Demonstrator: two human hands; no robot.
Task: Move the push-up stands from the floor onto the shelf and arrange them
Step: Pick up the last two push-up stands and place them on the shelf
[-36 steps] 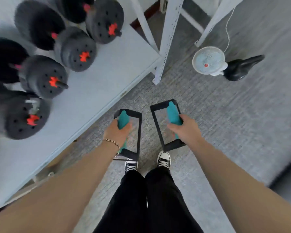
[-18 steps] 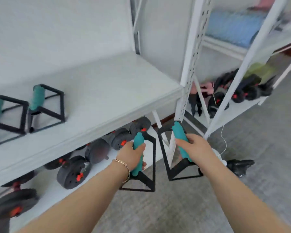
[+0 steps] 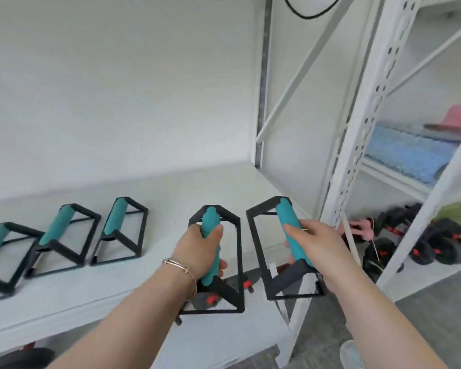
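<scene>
Over the shelf [image 3: 224, 193], front edge, both stands are airborne, not yet set down. White steel rack; board looks flat and bare on the right half, upright post [image 3: 357, 145] close on the right.

Three push-up stands [image 3: 119, 230] already sit on the shelf in a row to the left, roughly parallel, teal grips pointing away from the viewer, bases flat.

Left-hand stand [image 3: 216, 262]: black frame, teal grip, hanging over the shelf lip, base lower than the board edge as seen from here. Right-hand stand [image 3: 285, 249]: same build, tilted slightly, near the post.

Left hand [image 3: 200, 249] is wrapped closed around its teal grip mid-length. Right hand [image 3: 317, 243] is closed on the other grip, fingers under, thumb along the top.

Handling, my read:
- Frames look like rigid bar stock, no flex. Light enough for one hand each.
- Grip sleeves look like foam or rubber: non-slip, slightly soft. Best hold is where the hands are, centre of the grip, so the base hangs level.
- Not fragile. Main risk is a base corner clipping the shelf lip or the post.
- Open rectangular base should sit stable once all four edges land.

Bracelet [image 3: 181, 265] on the left wrist, clear of the frame.
</scene>
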